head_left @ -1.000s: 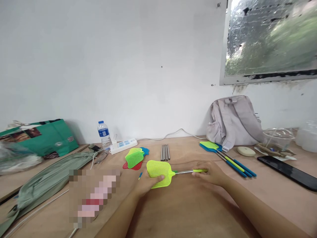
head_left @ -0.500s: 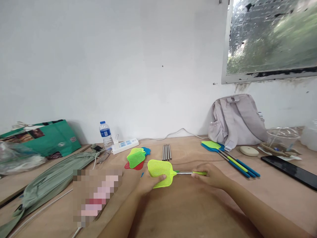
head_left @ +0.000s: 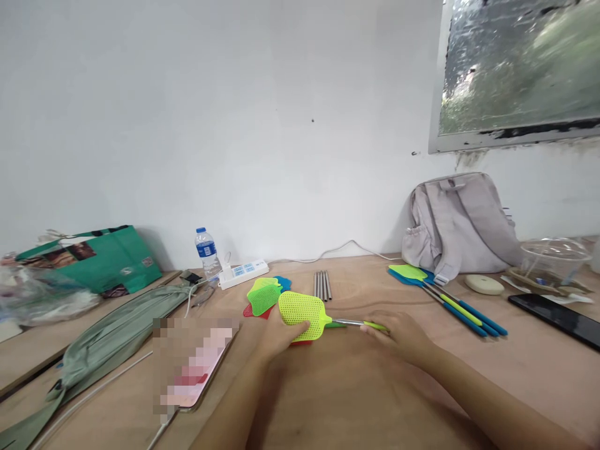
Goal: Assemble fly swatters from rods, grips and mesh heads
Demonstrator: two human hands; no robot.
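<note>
A yellow-green fly swatter is held between my two hands above the table. My left hand is closed on its perforated head, thumb lying on top. My right hand grips the yellow-green handle at the other end of the metal rod. Parts of something green and red show beneath the swatter; what they belong to is partly hidden. Loose swatter heads in yellow, green, blue and red lie overlapped just beyond my left hand. Several metal rods lie side by side farther back.
Assembled swatters lie at the right, before a grey backpack. A black phone and a plastic cup are farther right. A pink-screened phone, power strip, water bottle and green bag occupy the left.
The swatter has tilted, its head rising slightly relative to the handle. Red now shows beneath the head. The whole view has shifted a little, with the surroundings mostly sliding right.
</note>
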